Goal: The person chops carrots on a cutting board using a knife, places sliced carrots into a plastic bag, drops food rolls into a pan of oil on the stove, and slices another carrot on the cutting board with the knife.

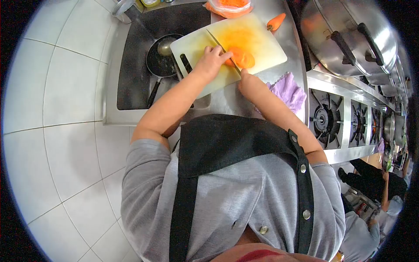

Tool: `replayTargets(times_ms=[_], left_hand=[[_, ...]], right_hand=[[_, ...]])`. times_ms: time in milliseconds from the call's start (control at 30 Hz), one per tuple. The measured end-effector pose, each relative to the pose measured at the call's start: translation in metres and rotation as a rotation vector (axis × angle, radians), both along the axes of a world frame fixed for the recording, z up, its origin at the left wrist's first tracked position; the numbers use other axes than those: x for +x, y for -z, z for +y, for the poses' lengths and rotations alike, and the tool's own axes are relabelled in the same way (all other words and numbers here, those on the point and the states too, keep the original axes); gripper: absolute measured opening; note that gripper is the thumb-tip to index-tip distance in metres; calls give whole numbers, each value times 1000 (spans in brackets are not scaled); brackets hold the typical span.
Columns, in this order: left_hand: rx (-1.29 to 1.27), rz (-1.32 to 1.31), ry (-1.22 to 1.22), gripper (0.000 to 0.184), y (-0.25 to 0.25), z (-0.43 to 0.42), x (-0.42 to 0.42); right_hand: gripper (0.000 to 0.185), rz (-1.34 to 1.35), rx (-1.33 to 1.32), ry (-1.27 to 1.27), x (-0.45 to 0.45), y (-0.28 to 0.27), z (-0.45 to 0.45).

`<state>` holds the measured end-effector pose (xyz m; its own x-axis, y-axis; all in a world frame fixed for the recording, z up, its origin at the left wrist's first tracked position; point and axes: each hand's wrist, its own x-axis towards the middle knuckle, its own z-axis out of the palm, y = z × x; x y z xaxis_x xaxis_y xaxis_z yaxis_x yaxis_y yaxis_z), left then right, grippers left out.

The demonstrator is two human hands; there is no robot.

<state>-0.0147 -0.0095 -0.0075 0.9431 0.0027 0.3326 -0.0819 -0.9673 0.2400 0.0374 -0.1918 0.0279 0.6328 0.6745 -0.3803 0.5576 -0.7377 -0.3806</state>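
My right hand (253,86) is wrapped round the handle of a kitchen knife (217,41), whose blade slants away to the upper left. Bent fingers of my left hand (211,62) press close to the blade, on a piece of carrot (228,63) that they partly hide. Cut orange carrot (244,58) lies right of the blade. Under all this is a white cutting board (273,54), stained orange, which overlaps the sink's edge. One more carrot (276,22) rests on the steel counter beyond the board.
A sink (135,74) at left holds a black frying pan (158,65) and a ladle (165,46). Behind the board sits a bag of orange food (228,7). A purple cloth (288,92) lies near my right forearm. Large pots (349,32) and gas burners (325,118) stand right; people work beyond.
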Motion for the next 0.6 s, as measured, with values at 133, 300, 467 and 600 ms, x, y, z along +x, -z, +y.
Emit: replayTargets(times_ms=[133,300,467,600], left_hand=[[49,72,-8,38,-5,-3,1],[-82,-56,-60,34,8,2,3],[-60,-95,-47,29,7,0,-1],[-42,-98,-40,29,9,0,-2]], right_hand=[[26,0,17,2,-1,-2,-1],[26,0,67,13,-1,-3,-5],[24,-35,194,67,-11,-12,-23],[22,-105,238,64,-15,-15,-34]])
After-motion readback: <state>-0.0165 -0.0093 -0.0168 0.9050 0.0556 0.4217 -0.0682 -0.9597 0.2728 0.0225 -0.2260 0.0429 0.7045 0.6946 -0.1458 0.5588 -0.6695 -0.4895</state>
